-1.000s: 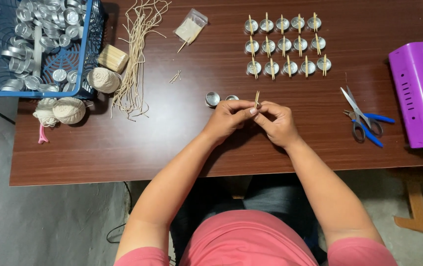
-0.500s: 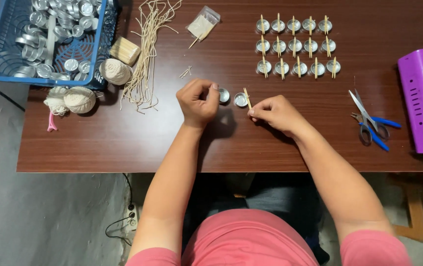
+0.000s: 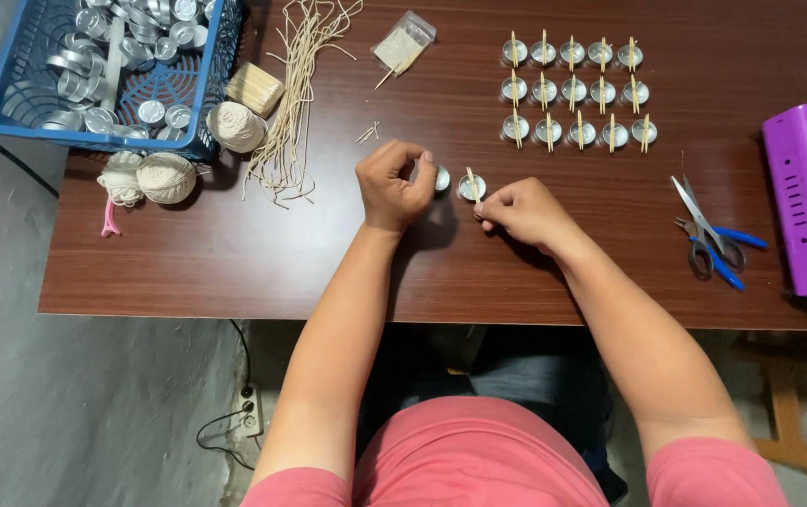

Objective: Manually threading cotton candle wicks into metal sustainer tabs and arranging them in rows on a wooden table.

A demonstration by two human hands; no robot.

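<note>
**Two cups at the fingertips**

The right hand [image 3: 523,212] pinches a stick [image 3: 470,182] lying across one cup [image 3: 470,189]. Just left of that cup, the left hand [image 3: 391,184] curls around a second cup [image 3: 440,177]. Above-right of it stand fifteen finished cups [image 3: 573,93] in three rows of five; above it lies one clear bag [image 3: 403,44].

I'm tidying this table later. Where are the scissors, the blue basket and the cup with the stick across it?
scissors [image 3: 704,235]: head view, on the pivot.
blue basket [image 3: 199,143]: head view, on the near rim.
cup with the stick [image 3: 470,187]: head view, on the cup's centre.
</note>
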